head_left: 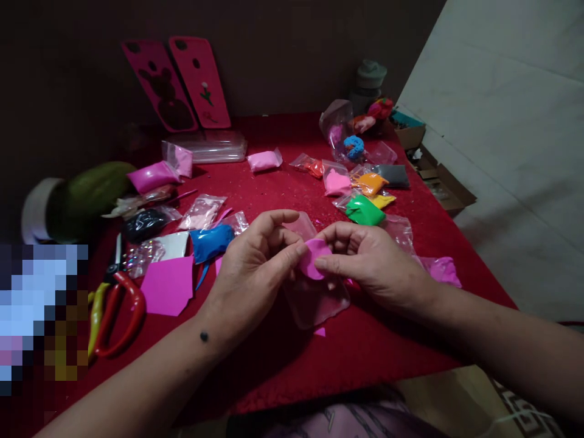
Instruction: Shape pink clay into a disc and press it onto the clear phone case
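Note:
Between both hands is a flat, rounded piece of pink clay [312,260]. My left hand [262,261] pinches its left edge between thumb and fingers. On the other side, my right hand [362,258] grips it with the thumb in front and the fingers curled behind. Below the hands a clear phone case [319,307] lies on the red cloth, partly covered by them. A small pink scrap [320,332] rests just in front of the case. Left of my left hand are a blue clay packet [212,242] and a cut pink sheet [168,286].
Red-and-yellow-handled scissors [119,313] lie at the left. Several clay packets spread across the red table [269,207], including a green one [365,210]. Two decorated pink phone cases [201,82] lean on the back wall. Cardboard boxes [444,182] stand beyond the right edge.

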`<state>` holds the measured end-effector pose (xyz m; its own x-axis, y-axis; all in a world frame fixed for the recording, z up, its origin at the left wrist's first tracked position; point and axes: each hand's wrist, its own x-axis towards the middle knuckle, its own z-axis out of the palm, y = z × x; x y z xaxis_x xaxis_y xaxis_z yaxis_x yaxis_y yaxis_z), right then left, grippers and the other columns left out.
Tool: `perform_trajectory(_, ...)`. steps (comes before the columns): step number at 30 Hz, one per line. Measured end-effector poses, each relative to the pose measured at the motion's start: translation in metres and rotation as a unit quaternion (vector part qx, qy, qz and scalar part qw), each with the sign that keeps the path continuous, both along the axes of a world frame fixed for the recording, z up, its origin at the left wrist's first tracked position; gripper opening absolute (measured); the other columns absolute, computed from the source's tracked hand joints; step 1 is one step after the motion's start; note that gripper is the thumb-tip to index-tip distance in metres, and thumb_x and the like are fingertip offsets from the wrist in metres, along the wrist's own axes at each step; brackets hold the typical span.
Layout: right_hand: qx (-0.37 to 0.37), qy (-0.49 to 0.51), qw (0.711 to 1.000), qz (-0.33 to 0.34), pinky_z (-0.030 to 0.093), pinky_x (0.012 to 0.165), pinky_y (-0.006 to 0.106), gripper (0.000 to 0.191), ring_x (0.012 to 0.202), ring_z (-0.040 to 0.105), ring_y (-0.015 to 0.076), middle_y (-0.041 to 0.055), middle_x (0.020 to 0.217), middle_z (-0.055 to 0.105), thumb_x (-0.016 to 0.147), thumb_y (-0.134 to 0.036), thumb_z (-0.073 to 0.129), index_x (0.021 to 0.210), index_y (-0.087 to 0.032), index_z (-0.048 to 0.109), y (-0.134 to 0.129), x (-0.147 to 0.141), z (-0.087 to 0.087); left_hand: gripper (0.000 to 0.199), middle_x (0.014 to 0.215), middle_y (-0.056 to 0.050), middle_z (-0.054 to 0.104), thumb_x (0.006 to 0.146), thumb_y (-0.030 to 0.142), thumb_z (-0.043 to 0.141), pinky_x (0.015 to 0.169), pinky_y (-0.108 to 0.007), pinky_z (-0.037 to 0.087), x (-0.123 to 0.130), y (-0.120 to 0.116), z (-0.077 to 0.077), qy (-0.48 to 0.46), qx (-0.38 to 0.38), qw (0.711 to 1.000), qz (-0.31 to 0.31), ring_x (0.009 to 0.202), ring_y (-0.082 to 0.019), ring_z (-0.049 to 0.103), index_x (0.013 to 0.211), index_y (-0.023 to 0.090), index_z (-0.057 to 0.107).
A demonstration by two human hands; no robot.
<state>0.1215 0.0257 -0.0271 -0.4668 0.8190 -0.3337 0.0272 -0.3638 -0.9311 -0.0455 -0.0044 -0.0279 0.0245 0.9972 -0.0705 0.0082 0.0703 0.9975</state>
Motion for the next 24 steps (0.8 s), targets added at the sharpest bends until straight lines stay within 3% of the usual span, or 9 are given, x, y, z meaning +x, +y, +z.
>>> perform_trajectory(4, -0.004, 0.018, 1.0, -0.013, 0.046, 0.05, 0.017, 0.024, 0.054, 0.057, 0.0073, -0.0035, 0.069, 0.062, 0.067, -0.012, 0.074, 0.086, -0.014, 0.06, 0.0006, -0.0011, -0.0007, 0.035, 0.067, 0.003, 0.064, 0.087, 0.035, 0.064, 0.048, -0.02, 0.048, 0.0003, 0.0015, 0.0017, 0.017, -0.036, 0.999, -0.013, 0.053, -0.011, 0.06, 0.115, 0.015, 0.056)
perform_trajectory(11, -0.012, 0.034, 0.999, 0.012, 0.05, 0.055, 0.016, 0.033, 0.064, 0.063, 0.0089, -0.0007, 0.078, 0.068, 0.069, -0.015, 0.078, 0.094, -0.015, 0.057, -0.0007, -0.0005, -0.0019, 0.043, 0.079, 0.001, 0.067, 0.076, 0.019, 0.074, 0.057, -0.017, 0.051, 0.0025, 0.0016, 0.0008, -0.053, -0.051, 0.997, -0.019, 0.066, -0.01, 0.063, 0.113, 0.014, 0.054)
perform_trajectory(17, 0.006, 0.024, 0.999, 0.028, 0.046, 0.046, 0.018, 0.037, 0.05, 0.057, 0.0086, -0.0044, 0.069, 0.065, 0.075, -0.016, 0.072, 0.105, -0.018, 0.05, -0.0023, -0.0002, -0.0048, 0.04, 0.08, 0.002, 0.065, 0.079, 0.022, 0.072, 0.066, -0.019, 0.053, 0.0006, 0.0025, 0.001, -0.051, -0.035, 0.998, -0.026, 0.074, -0.01, 0.065, 0.114, 0.014, 0.054)
perform_trajectory(24, 0.061, 0.012, 0.996, 0.064, 0.044, 0.047, 0.018, 0.035, 0.052, 0.056, 0.0086, -0.0041, 0.07, 0.064, 0.076, -0.009, 0.064, 0.106, -0.019, 0.049, -0.0062, 0.0005, -0.007, 0.045, 0.073, 0.003, 0.067, 0.075, 0.011, 0.072, 0.062, -0.019, 0.052, 0.0035, 0.0042, -0.0001, -0.074, -0.06, 0.994, -0.059, 0.065, -0.009, 0.062, 0.116, 0.011, 0.052)
